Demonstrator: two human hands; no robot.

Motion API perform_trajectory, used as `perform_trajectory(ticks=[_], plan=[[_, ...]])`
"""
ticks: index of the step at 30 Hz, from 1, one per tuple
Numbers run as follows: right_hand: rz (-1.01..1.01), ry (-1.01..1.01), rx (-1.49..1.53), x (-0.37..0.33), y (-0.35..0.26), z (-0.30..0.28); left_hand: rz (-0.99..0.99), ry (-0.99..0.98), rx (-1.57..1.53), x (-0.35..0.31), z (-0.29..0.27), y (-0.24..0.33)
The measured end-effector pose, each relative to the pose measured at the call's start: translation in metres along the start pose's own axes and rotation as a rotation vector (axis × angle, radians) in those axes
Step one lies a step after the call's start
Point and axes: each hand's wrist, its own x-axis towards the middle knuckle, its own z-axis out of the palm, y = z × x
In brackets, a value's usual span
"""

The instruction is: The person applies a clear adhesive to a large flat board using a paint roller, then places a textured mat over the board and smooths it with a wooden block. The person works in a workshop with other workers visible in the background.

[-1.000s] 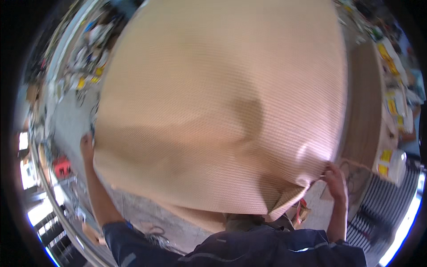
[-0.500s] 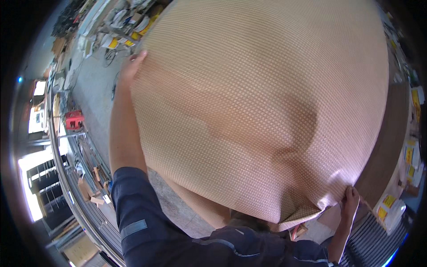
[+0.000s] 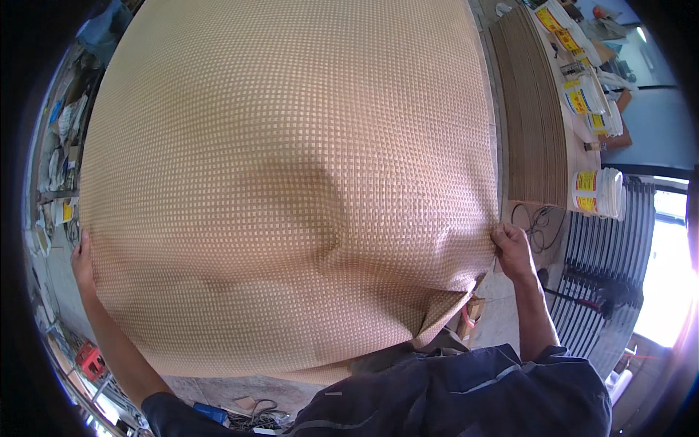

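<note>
A very large beige sheet of fabric (image 3: 291,131) with a raised check pattern spreads out in front of me and fills most of the view. My left hand (image 3: 84,264) grips its left edge, the fingers partly hidden by the sheet. On the opposite side my right hand (image 3: 514,249) is closed in a fist round the right edge. Both arms are stretched wide apart. Creases run inward from the right hand, and the near right corner folds over close to my body. What lies under the fabric is hidden.
A long stack of brown boards (image 3: 531,109) stands to the right. Beside it are several white buckets (image 3: 597,193) with yellow labels. Dark ribbed panels (image 3: 608,233) and coiled cable (image 3: 540,222) lie nearer. At the lower left are a red crate (image 3: 90,362) and clutter.
My view has turned to the right. The sheet now lies broader and squarer before me. Relative to my body, my left hand is lower and farther out; my right hand is higher. Both still hold the edges.
</note>
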Motion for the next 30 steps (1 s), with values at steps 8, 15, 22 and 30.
perform_trajectory(ticks=[8, 15, 22, 30], plan=[[0.053, -0.005, 0.127, 0.013, 0.032, 0.011, 0.006, -0.074, -0.084, -0.016, -0.006, 0.029], [0.297, -0.079, 0.476, -0.020, 0.008, 0.008, 0.022, -0.016, -0.139, -0.022, 0.033, 0.026], [-0.097, 0.087, 0.085, -0.037, -0.039, -0.010, 0.133, 0.100, -0.027, -0.002, -0.036, 0.026], [-0.240, 0.290, 0.273, -0.056, -0.057, -0.031, 0.098, -0.141, -0.264, -0.042, -0.091, 0.112]])
